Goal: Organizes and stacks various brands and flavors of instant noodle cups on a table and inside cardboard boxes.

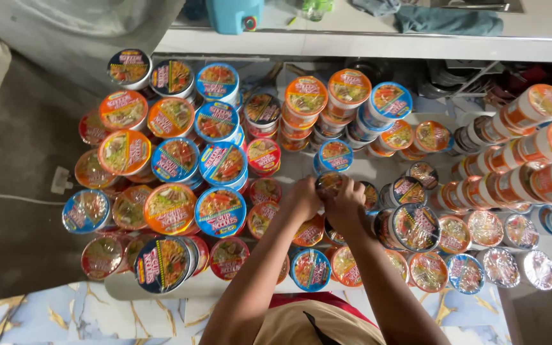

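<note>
The left hand and the right hand met over a round foil-lidded noodle cup with a dark rim, fingers curled closed on its edge from both sides, near the middle of the spread. Around it stood many stacked instant-noodle cups with orange, blue and black lids. Beyond, a pale shelf carried a blue plastic container and a grey cloth.

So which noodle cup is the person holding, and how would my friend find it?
Start at the big crowd of noodle cups covering the table, then follow the two bare arms up from the bottom edge. The left hand and right hand meet on one dark-lidded cup near the middle. It is the only cup with hands on it.
</note>
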